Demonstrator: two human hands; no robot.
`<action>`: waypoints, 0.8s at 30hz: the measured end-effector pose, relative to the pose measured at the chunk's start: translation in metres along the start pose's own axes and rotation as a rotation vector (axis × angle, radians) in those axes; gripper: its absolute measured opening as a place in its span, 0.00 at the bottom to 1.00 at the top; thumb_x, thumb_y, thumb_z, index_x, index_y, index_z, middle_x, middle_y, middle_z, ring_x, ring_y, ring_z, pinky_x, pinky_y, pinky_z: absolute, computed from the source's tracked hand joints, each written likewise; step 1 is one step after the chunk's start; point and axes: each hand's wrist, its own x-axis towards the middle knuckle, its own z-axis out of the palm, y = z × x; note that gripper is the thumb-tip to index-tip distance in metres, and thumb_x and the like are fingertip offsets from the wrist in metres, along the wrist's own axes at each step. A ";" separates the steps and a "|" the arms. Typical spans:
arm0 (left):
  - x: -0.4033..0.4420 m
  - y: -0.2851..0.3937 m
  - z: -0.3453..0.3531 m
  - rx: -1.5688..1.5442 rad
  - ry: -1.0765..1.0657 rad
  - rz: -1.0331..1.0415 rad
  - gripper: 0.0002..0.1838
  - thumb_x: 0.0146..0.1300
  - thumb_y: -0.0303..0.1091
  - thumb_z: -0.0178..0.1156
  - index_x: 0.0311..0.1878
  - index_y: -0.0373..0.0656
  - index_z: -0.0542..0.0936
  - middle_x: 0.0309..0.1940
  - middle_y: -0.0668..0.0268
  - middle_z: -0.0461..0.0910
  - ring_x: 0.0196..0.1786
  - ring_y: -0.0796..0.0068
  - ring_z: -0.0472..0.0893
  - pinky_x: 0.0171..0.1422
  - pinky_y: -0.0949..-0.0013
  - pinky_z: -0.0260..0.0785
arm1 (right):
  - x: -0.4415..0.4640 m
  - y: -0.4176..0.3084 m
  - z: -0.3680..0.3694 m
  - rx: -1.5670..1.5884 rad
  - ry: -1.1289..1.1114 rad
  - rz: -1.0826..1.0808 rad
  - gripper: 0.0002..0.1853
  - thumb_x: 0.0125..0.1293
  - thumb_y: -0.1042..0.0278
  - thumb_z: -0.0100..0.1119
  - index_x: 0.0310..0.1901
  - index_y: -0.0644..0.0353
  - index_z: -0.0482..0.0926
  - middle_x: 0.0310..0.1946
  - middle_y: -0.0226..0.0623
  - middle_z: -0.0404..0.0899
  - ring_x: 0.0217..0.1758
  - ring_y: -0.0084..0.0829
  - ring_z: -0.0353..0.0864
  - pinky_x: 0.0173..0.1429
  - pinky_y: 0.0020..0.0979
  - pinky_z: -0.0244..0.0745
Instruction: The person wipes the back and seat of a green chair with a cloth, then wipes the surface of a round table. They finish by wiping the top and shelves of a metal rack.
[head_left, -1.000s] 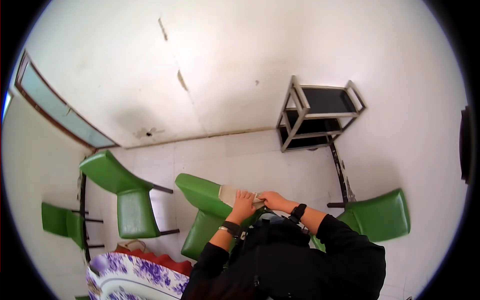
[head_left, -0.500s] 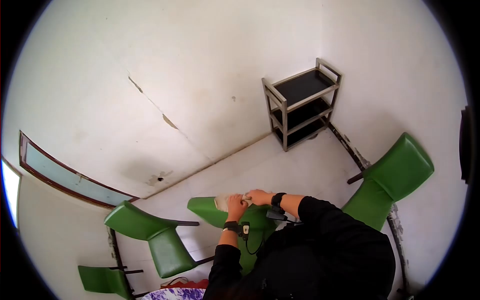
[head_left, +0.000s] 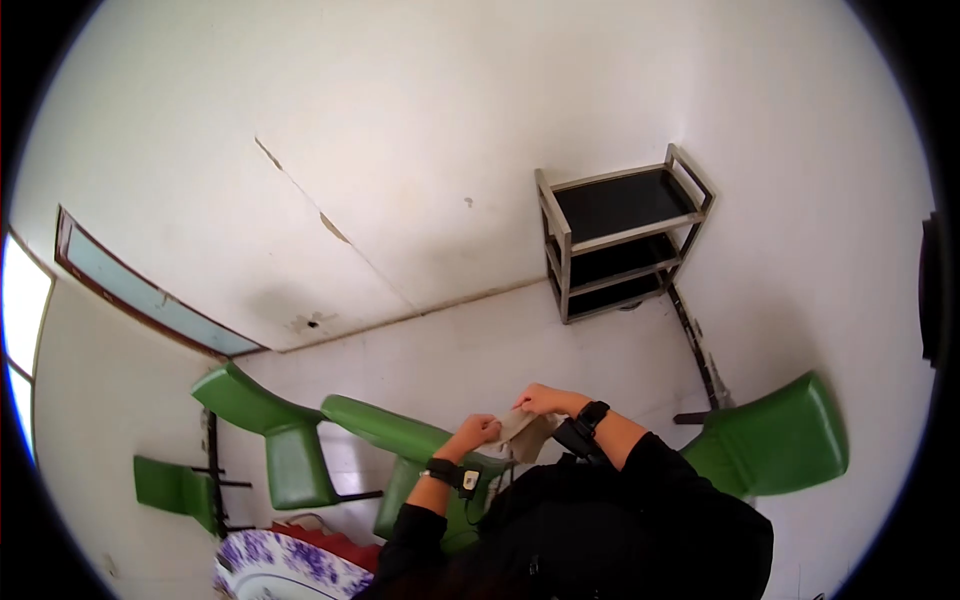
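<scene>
Far left, a small green chair (head_left: 168, 485) by the wall; next, a larger green chair (head_left: 300, 468), its back angled toward the corner. Below these, a surface (head_left: 262, 553) covered in white with purple flowers, red fabric (head_left: 335, 545) along its far edge. Middle: another green chair (head_left: 385, 425), backrest top running slantwise to beneath the left hand (head_left: 478, 430). That hand's fingers are curled closed on the left edge of a beige cloth (head_left: 528, 438). Cloth lies just right of the left hand, spans the gap between the two hands, and hangs below the right hand (head_left: 540, 398), whose fingertips pinch its upper edge. Dark band on each wrist. Beyond the hands, a three-tier cart (head_left: 622, 240) with black shelves, well apart. Far right, one more green chair (head_left: 785, 440).
</scene>
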 end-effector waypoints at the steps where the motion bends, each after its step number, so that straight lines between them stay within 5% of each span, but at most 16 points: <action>1: 0.013 0.003 0.010 -0.134 -0.043 -0.058 0.11 0.53 0.36 0.54 0.27 0.36 0.75 0.18 0.68 0.72 0.22 0.81 0.65 0.28 0.73 0.60 | -0.014 -0.004 -0.020 0.053 0.007 0.093 0.13 0.49 0.72 0.46 0.36 0.65 0.76 0.26 0.43 0.77 0.28 0.30 0.72 0.38 0.29 0.67; 5: 0.062 0.027 0.041 -0.269 -0.006 -0.069 0.16 0.53 0.41 0.54 0.26 0.35 0.74 0.16 0.68 0.70 0.22 0.82 0.66 0.27 0.72 0.60 | -0.053 0.002 -0.073 0.176 0.088 0.200 0.15 0.50 0.75 0.44 0.40 0.66 0.76 0.29 0.33 0.76 0.31 0.22 0.70 0.39 0.23 0.66; 17: 0.194 0.070 0.061 0.021 -0.168 0.186 0.12 0.49 0.37 0.54 0.31 0.37 0.77 0.23 0.57 0.76 0.26 0.68 0.74 0.32 0.68 0.65 | -0.099 0.038 -0.148 0.365 0.437 0.371 0.15 0.51 0.75 0.42 0.40 0.65 0.75 0.32 0.32 0.75 0.35 0.22 0.71 0.42 0.24 0.66; 24: 0.296 0.059 0.043 -0.178 -0.252 0.201 0.11 0.50 0.35 0.54 0.32 0.38 0.77 0.23 0.58 0.77 0.26 0.66 0.74 0.33 0.68 0.66 | -0.059 0.063 -0.209 0.192 0.578 0.430 0.15 0.50 0.76 0.42 0.40 0.66 0.74 0.31 0.36 0.76 0.35 0.24 0.72 0.43 0.25 0.66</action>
